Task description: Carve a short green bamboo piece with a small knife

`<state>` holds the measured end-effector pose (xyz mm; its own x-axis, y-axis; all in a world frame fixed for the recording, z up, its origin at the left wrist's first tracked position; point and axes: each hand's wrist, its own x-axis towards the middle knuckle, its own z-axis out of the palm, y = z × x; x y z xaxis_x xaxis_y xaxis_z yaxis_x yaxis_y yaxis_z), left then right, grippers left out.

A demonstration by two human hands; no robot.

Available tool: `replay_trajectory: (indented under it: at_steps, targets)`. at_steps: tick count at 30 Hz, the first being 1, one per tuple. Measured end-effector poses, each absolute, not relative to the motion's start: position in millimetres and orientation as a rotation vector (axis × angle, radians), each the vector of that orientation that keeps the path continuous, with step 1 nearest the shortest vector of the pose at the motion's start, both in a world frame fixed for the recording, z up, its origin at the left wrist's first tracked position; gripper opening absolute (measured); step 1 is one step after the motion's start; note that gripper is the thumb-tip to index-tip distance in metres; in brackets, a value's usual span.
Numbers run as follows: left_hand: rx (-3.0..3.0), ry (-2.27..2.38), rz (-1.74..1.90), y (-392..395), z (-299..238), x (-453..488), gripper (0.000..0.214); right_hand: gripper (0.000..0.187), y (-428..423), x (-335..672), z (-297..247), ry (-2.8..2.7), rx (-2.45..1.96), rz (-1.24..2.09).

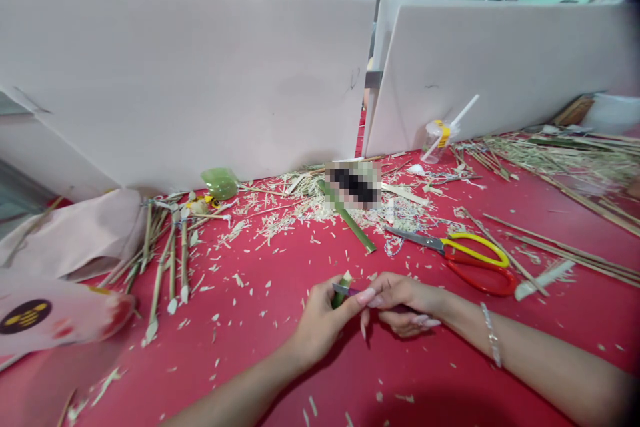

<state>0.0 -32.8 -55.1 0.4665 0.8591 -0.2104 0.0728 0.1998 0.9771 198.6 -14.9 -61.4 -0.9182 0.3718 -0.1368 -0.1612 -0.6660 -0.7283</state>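
My left hand pinches a short green bamboo stub, touching my right hand, which grips a small steel blade against it, with a split bamboo strip ahead on the red desk.

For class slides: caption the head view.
Left hand grips green bamboo, right hand a knife, over a red table strewn with shavings.
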Motion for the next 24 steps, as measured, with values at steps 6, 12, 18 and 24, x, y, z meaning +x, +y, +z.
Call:
replay_trajectory:
  at_steps: [6, 12, 18, 24]
  targets:
    - [1.274, 0.945, 0.685, -32, -53, 0, 0.051, 0.032, -17, 198, -62, -1.106, -0.436, 2.542]
    - [1.243, 0.930, 0.690, -31, -50, 2, 0.055, 0.033, -19, 196, -63, -1.118, -0.495, 2.462]
    - [1.214, 0.965, 0.710, -33, -47, 4, 0.057, 0.029, -21, 193, -63, -1.105, -0.557, 2.421]
    - [1.163, 1.002, 0.736, -31, -42, 5, 0.057, 0.045, -29, 191, -65, -1.280, -0.768, 2.158]
